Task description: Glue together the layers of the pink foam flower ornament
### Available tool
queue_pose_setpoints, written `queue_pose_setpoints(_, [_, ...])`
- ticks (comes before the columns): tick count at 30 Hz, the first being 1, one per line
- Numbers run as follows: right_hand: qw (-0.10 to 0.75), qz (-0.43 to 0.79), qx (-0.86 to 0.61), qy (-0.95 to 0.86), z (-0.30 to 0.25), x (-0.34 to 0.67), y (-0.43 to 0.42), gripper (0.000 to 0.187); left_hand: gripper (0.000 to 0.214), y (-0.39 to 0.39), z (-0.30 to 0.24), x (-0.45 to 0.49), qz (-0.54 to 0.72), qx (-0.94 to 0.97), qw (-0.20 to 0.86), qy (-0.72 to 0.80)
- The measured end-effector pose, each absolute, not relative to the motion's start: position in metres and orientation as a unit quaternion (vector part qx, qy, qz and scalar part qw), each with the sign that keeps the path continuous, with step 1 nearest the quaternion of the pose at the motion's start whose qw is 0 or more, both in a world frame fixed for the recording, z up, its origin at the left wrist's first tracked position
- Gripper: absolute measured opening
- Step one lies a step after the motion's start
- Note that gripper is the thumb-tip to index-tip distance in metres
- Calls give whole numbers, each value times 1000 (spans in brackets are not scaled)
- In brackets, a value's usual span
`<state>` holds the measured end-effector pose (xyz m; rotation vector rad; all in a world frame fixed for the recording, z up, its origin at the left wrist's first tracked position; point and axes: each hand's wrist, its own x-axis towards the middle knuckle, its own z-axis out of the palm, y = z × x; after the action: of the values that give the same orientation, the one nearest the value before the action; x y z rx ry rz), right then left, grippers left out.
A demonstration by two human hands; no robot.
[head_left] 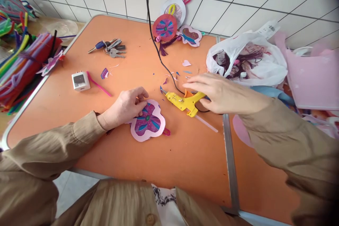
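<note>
My left hand (126, 107) has its fingers curled on the upper left edge of a flower-shaped paper ornament (146, 131). The ornament lies flat, with a pale pink border, a purple and blue patterned middle and a small green centre. A dark pink loop (166, 132) pokes out at its lower right. My right hand (219, 91) is beside the handle of a yellow hot glue gun (182, 103), fingers stretched out and apart, thumb close to the handle end. The gun lies on its side, nozzle toward the upper left, with a clear glue stick (208, 123) out of its back.
A black cable (156, 46) hangs across the table (185, 169). Keys (111, 47), a white charger (81, 81), a pink pipe cleaner (99, 84) and paper scraps lie around. Finished ornaments (165, 27) lean on the tiled wall. A white plastic bag (227, 51) stands right; pipe-cleaner bundles (26, 67) lie left.
</note>
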<state>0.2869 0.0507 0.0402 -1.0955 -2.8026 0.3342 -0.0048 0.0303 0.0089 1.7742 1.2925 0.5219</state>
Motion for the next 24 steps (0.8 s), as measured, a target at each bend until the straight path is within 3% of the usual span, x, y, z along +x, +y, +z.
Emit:
queue_pose_setpoints(3, [227,189,-489,-821,44,260,19,27,13,30,9,-4,211,712,424,519])
queue_pose_setpoints(5, [269,327,-506,-752,37,237,-1,29,13,29,9,-4,221,711,427,514])
queue_pose_setpoints(13, [292,361,-527,-712,9,193,-5,53,15,22,3,-6,269,701,401,524])
queue_pose_setpoints(24, [278,267,-506,-772,4,186,-1,54,15,8,2,-7,344,683,375,524])
